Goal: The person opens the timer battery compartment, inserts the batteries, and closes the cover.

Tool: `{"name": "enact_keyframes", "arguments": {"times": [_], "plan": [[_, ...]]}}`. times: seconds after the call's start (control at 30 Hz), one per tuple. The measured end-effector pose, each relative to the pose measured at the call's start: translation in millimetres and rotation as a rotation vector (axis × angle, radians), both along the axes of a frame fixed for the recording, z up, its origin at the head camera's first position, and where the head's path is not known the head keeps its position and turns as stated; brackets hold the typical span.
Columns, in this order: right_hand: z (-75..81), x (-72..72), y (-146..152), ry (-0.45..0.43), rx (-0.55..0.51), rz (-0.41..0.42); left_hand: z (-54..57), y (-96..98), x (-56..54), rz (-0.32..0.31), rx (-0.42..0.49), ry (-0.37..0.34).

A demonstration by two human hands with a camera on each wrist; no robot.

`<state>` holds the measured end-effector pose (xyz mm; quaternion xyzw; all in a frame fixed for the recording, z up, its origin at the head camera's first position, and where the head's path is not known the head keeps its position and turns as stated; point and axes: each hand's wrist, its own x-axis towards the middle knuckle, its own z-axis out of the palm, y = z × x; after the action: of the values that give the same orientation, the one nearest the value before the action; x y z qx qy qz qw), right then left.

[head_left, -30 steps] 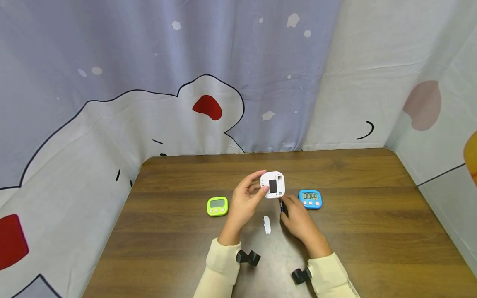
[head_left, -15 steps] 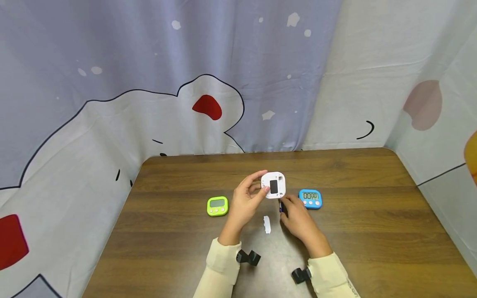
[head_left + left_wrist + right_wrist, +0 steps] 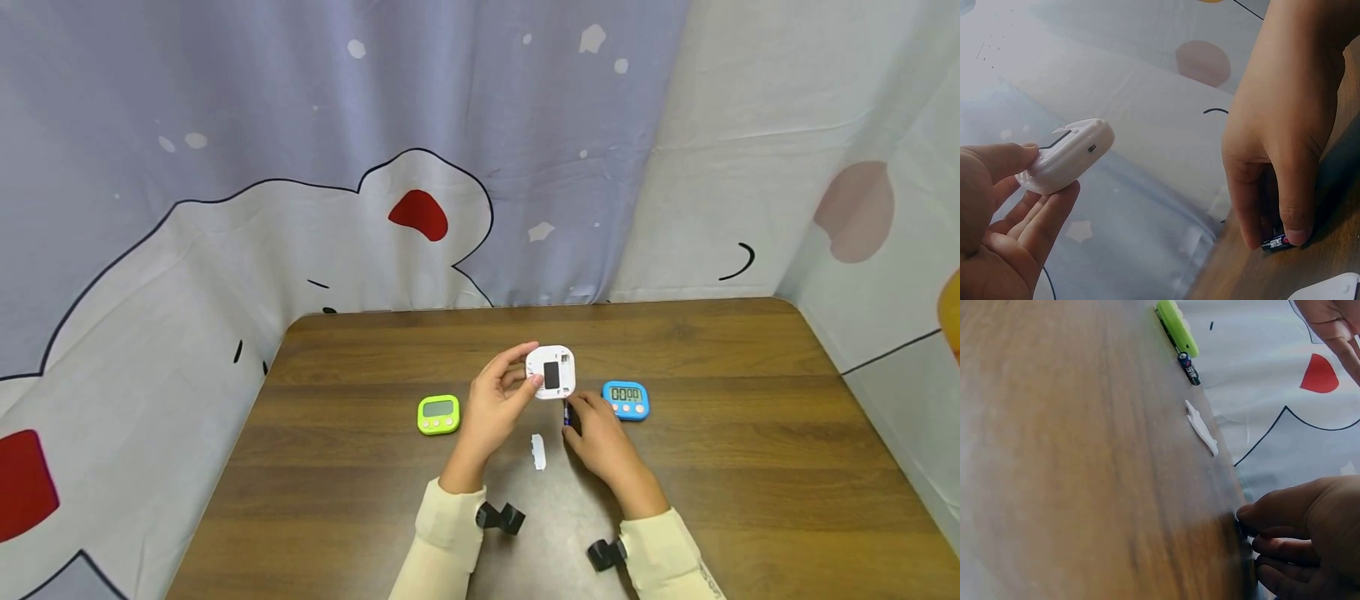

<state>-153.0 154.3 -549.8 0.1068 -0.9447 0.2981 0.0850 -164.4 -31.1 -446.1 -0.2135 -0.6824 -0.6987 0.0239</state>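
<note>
My left hand (image 3: 491, 408) holds a white digital timer (image 3: 551, 372) up above the table, its back turned to the head camera. That back shows a dark rectangle and an uncovered slot on the right side. Low at the table, my right hand (image 3: 598, 442) pinches a small dark battery (image 3: 1277, 242) between thumb and fingers, which hide much of it. A white battery cover (image 3: 538, 452) lies on the wood between the two hands.
A green timer (image 3: 438, 415) with a blank screen lies left of the hands. Beside it in the right wrist view is another battery (image 3: 1189, 369). A blue timer (image 3: 626, 401) reading zeros lies just right of the right hand. A patterned curtain (image 3: 540, 167) hangs behind the table (image 3: 337, 500).
</note>
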Motion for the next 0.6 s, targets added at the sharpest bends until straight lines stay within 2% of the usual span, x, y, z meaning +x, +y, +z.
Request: {"name": "enact_keyframes", "arguments": {"times": [0.2,0.4,0.6], "plan": [[0.2,0.0,-0.7,0.029,-0.004,-0.002,0.7,1.0,0.2,0.0,0.0,0.0],[0.7,-0.1,0.0,0.008,0.001,0.0,-0.4,2.3,0.0,0.0,0.002,0.004],[0.7,-0.2,0.3,0.034,-0.001,0.026,-1.3,2.2,-0.2,0.0,-0.006,0.009]]}}
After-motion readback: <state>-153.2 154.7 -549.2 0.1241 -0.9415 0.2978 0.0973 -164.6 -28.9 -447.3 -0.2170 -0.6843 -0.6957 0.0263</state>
